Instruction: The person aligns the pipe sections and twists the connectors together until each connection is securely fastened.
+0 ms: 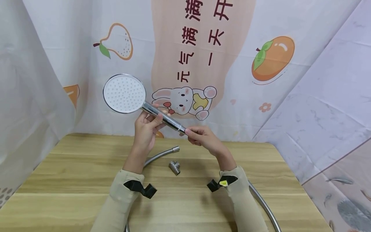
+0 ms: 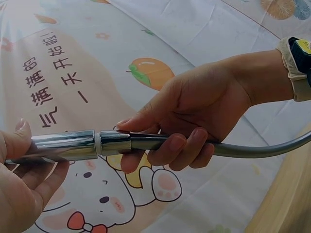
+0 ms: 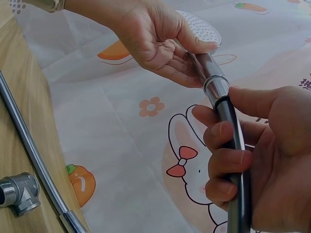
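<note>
A round chrome shower head point(image 1: 124, 93) with a white nozzle face is held up over the table, tilted with its face toward the head camera. My left hand point(image 1: 146, 130) grips its chrome handle point(image 2: 63, 145), thumb on one side and fingers on the other. At the handle's lower end, my right hand point(image 1: 207, 138) pinches the metal hose point(image 2: 262, 151) just behind its connector nut point(image 2: 115, 141). The nut sits in line with the handle, a thin pale ring point(image 2: 97, 144) showing between them. From the right hand the hose runs back past the wrist.
On the wooden table point(image 1: 72, 180) lies a small metal tee-shaped fitting point(image 1: 175, 168). The hose's other end point(image 1: 175, 149) rests behind it, near the left forearm. More hose point(image 1: 265, 204) curves beside the right sleeve. Printed cloth point(image 1: 232, 106) hangs behind the table and along its sides.
</note>
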Tool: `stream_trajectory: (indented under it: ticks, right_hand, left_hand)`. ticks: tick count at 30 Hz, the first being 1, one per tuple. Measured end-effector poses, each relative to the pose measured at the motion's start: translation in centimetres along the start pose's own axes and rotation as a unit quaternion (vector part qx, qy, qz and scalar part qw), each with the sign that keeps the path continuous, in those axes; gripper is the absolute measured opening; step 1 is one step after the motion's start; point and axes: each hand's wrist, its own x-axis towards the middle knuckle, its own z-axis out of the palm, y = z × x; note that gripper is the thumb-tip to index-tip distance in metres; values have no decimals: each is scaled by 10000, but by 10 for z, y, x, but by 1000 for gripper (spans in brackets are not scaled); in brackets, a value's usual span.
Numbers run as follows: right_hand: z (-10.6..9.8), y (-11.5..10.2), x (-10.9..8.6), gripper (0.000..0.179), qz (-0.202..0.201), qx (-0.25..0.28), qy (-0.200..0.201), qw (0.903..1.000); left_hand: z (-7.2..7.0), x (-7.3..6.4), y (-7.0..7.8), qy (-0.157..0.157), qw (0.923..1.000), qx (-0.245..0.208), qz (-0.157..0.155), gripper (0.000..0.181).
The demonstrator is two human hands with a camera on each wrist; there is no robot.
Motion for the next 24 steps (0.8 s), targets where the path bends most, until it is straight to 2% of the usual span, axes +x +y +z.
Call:
stream_trajectory:
  ticks: [7,9,15,24]
  right_hand:
    - [1,0,1,21,-192,14,14,9998]
    - [1,0,1,25,-237,81,15,9997]
    - [3,-1,1,28,-360,65,79,9993]
    - [3,4,2,23,-420,-78,140,9990]
  left_hand:
    - [0,1,2,20,9999,-91,38,29]
    - [0,0,2,28,9999,-94,66,27]
    - [-1,-1,3,-13,9999,-45,145,32]
    - [-4,-1,1,33,10000,-27,46,33]
